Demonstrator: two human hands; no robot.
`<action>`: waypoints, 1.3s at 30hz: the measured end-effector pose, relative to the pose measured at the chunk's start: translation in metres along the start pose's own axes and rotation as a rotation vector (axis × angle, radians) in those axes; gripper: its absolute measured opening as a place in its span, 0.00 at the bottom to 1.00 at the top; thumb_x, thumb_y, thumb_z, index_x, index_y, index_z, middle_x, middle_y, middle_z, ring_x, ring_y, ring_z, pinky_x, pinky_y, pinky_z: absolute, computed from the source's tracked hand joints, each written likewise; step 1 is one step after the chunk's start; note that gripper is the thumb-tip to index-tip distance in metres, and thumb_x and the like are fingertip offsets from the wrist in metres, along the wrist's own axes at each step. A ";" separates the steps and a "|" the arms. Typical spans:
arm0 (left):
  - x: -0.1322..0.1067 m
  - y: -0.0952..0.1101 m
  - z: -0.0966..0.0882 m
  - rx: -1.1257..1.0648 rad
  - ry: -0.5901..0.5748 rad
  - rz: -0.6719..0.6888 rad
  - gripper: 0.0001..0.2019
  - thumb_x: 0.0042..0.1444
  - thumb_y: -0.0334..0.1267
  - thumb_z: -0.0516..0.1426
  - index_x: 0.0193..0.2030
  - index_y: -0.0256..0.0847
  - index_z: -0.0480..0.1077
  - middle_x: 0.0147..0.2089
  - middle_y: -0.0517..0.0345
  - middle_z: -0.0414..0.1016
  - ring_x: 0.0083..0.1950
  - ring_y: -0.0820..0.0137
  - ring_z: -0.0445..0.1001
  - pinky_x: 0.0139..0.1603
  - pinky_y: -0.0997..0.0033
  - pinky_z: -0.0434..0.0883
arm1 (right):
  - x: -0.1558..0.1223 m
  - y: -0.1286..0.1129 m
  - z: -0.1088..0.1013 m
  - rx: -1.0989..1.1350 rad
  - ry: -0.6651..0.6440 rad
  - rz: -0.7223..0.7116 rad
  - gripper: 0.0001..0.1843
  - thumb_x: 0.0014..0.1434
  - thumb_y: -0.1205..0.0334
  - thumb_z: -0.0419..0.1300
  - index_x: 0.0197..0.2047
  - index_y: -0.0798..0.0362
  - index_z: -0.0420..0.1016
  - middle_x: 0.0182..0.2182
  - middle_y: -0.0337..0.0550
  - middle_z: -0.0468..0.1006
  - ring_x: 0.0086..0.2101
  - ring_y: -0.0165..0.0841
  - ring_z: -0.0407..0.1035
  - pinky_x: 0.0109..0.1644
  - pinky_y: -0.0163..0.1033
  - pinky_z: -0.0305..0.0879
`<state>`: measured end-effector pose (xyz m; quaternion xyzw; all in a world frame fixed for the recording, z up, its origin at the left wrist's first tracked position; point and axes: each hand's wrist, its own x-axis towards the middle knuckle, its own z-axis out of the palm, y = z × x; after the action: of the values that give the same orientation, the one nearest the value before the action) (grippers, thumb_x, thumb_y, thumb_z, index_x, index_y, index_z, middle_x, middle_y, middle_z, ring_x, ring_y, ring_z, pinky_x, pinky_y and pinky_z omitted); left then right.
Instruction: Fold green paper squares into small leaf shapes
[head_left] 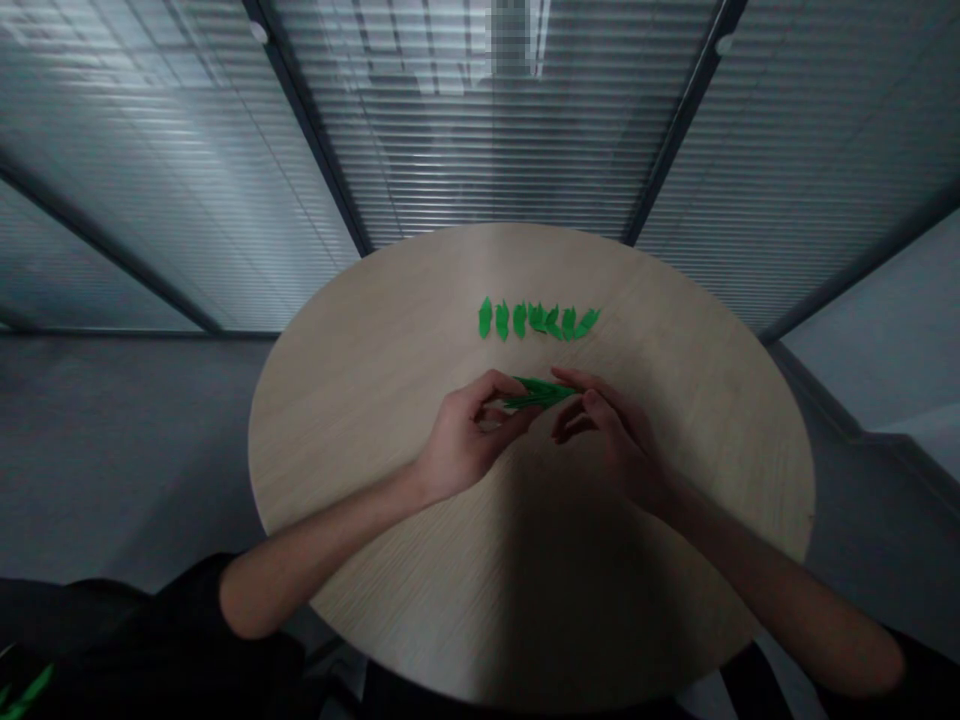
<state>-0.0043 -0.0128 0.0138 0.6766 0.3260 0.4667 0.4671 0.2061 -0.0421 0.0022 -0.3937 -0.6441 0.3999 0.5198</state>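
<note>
A thin stack of green leaves [546,392], seen nearly edge-on, is held just above the table. My left hand [469,435] is closed around the stack's left end, with thumb and fingers pinching it. At the right end, my right hand [619,430] has its thumb and fingers on the leaf tips, the index finger stretched along the far side. Farther back lies a row of several green leaves [520,320] on the table. The left ones stand apart from each other; those toward the right touch or overlap, and the rightmost is tilted.
The round wooden table [360,380] fills the middle, its rim curving close to both forearms. Behind it rise glass panels with blinds [495,160] and dark frames. More green leaf shapes [34,688] show at the lower left corner, against something dark.
</note>
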 end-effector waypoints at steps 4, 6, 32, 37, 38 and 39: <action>0.004 0.001 0.001 -0.236 -0.099 -0.152 0.14 0.61 0.44 0.68 0.40 0.40 0.68 0.34 0.57 0.81 0.28 0.72 0.80 0.30 0.71 0.82 | 0.001 -0.003 -0.003 -0.063 0.028 -0.012 0.21 0.71 0.53 0.62 0.65 0.42 0.74 0.62 0.48 0.78 0.50 0.37 0.80 0.50 0.43 0.81; 0.006 0.001 0.000 -0.289 -0.126 -0.165 0.15 0.61 0.45 0.68 0.43 0.41 0.68 0.34 0.58 0.81 0.29 0.71 0.81 0.31 0.71 0.82 | 0.002 -0.004 -0.003 -0.078 0.018 -0.012 0.17 0.70 0.56 0.65 0.61 0.44 0.77 0.57 0.47 0.82 0.52 0.38 0.79 0.54 0.45 0.79; -0.002 -0.006 -0.007 0.182 -0.128 0.194 0.08 0.65 0.33 0.64 0.50 0.40 0.76 0.45 0.54 0.75 0.38 0.74 0.78 0.34 0.78 0.76 | 0.008 -0.011 0.000 0.258 -0.021 0.327 0.24 0.61 0.56 0.69 0.56 0.49 0.67 0.28 0.28 0.75 0.22 0.27 0.72 0.24 0.32 0.70; -0.002 -0.008 -0.008 0.299 -0.059 0.186 0.04 0.65 0.35 0.63 0.46 0.39 0.76 0.37 0.57 0.79 0.34 0.74 0.77 0.34 0.76 0.74 | 0.007 -0.009 0.003 0.233 -0.018 0.221 0.19 0.65 0.49 0.67 0.53 0.49 0.71 0.27 0.30 0.74 0.22 0.25 0.70 0.26 0.32 0.72; -0.003 -0.008 -0.007 0.314 -0.047 0.178 0.04 0.65 0.35 0.63 0.45 0.39 0.77 0.36 0.58 0.79 0.34 0.73 0.76 0.34 0.75 0.73 | 0.006 -0.008 0.003 0.223 -0.025 0.210 0.19 0.64 0.49 0.68 0.53 0.49 0.72 0.29 0.31 0.74 0.23 0.26 0.70 0.27 0.32 0.73; -0.003 -0.008 -0.007 0.322 -0.037 0.174 0.04 0.65 0.36 0.63 0.44 0.39 0.77 0.35 0.58 0.79 0.33 0.73 0.76 0.33 0.75 0.73 | 0.006 -0.008 0.003 0.208 -0.028 0.205 0.19 0.63 0.50 0.70 0.52 0.49 0.74 0.30 0.32 0.75 0.24 0.26 0.71 0.28 0.32 0.74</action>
<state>-0.0116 -0.0099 0.0059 0.7766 0.3283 0.4346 0.3167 0.2012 -0.0400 0.0110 -0.3958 -0.5627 0.5210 0.5053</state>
